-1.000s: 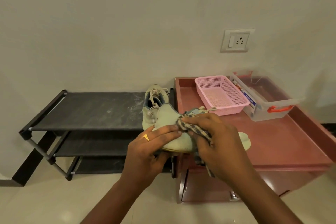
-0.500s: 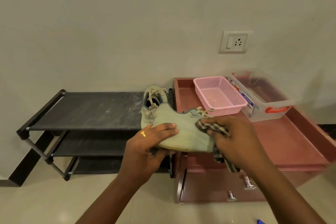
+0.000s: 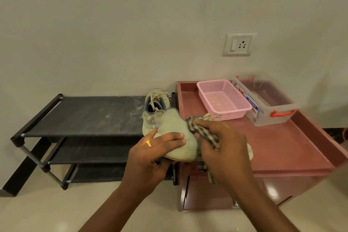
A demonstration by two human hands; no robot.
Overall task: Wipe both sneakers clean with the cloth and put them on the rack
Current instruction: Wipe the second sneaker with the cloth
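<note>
the held sneaker (image 3: 177, 137) is hanging in the air on its side, over the spot where the rack (image 3: 90, 117) is meeting the red desk (image 3: 282, 147), touching neither. the left grip (image 3: 150, 154) is wrapping round its heel end, with fingers lying across the upper. the right grip (image 3: 224, 149) is bunching the checked cloth (image 3: 203, 133) and pressing it against the sneaker's side.

the likeliest trouble, as i am judging it, is the sneaker twisting or slipping out of the left grip, because the rubbing push is coming sideways against a hold at one end only. the loose tail of cloth dangling under the right grip, and the free lace poking up beside it, could also be catching on something.

the sneaker is looking pale grey-green, soft and suede-like, slightly darker along its lower edge; whether it is clean yet i cannot tell.

the other sneaker (image 3: 152, 117) is already sitting on the rack's top shelf at the right end, laces loose. further out, a pink basket (image 3: 224, 100) and a clear box (image 3: 269, 111) with red handles are standing at the back of the desk, well apart from both grips.
</note>
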